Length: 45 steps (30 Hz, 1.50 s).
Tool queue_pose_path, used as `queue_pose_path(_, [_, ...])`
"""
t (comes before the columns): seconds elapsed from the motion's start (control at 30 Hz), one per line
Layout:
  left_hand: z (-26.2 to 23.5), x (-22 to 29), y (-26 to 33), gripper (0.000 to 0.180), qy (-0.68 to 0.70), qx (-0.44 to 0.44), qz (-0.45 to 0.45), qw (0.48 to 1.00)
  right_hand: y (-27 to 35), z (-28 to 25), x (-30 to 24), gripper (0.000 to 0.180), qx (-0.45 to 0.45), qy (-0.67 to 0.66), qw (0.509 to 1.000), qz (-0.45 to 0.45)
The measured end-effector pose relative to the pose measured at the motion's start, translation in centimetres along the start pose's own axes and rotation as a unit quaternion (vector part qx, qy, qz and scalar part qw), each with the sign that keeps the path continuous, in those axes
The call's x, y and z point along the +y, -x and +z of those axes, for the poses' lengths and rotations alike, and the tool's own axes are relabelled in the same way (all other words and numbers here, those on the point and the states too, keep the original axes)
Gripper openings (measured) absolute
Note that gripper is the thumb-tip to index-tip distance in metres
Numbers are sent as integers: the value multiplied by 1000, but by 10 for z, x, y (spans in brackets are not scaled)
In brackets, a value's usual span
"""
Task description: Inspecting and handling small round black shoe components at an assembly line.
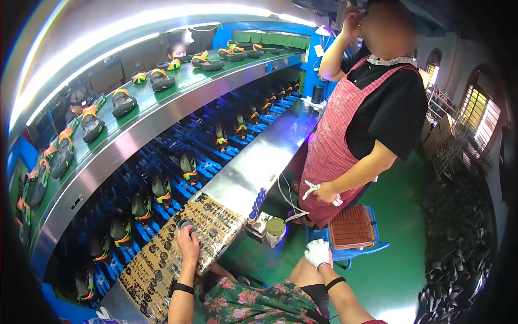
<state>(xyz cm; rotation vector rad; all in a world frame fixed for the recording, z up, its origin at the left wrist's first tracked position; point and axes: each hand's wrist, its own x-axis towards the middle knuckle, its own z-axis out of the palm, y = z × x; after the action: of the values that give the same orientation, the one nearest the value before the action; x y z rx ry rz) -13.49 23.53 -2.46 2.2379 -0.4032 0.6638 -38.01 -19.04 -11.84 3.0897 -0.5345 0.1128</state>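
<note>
My left hand (188, 245), bare and with a dark band at the wrist, is closed on a small dark grey rounded object (185, 223); its exact kind is hard to make out. The hand is over a tan patterned board (213, 216) with dark marks, lying on the metal bench. My right hand (317, 252) wears a white glove and rests by my knee, its fingers curled in, with nothing visible in them. A blue spiral-ribbed piece (258, 202) and a small jar with a greenish top (275, 227) stand beside the board's right edge.
Shoes (162, 79) with orange parts line an upper green conveyor (145, 102); more shoes (161, 190) sit on blue holders below. At right a person in a red checked apron (334, 146) stands by a blue stool (380, 245) with a brown woven seat. Dark items (453, 254) are piled far right.
</note>
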Motion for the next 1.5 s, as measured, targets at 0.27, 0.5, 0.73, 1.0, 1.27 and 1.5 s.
queue_pose_path(0.27, [-3,1,0,24,-9,-1,7,1000,-3,-3,-10,24,15,-17,1000,-4])
queue_pose_path(0.5, [1,1,2,27,-19,-10,0,1000,-4,-1,-12,18,55,-8,998,-16])
queue_pose_path(0.73, [0,-2,1,28,-26,-1,21,999,2,4,-2,19,53,-14,998,-7])
queue_pose_path(1.0, [2,-6,3,33,-35,-8,12,999,-4,4,-8,24,10,-12,1000,1])
queue_pose_path(1.27, [2,0,4,35,-42,-19,6,999,1,6,-4,23,18,-3,1000,0])
queue_pose_path(1.5, [4,-2,5,36,-55,-25,2,998,3,-1,-7,24,15,-18,1000,2])
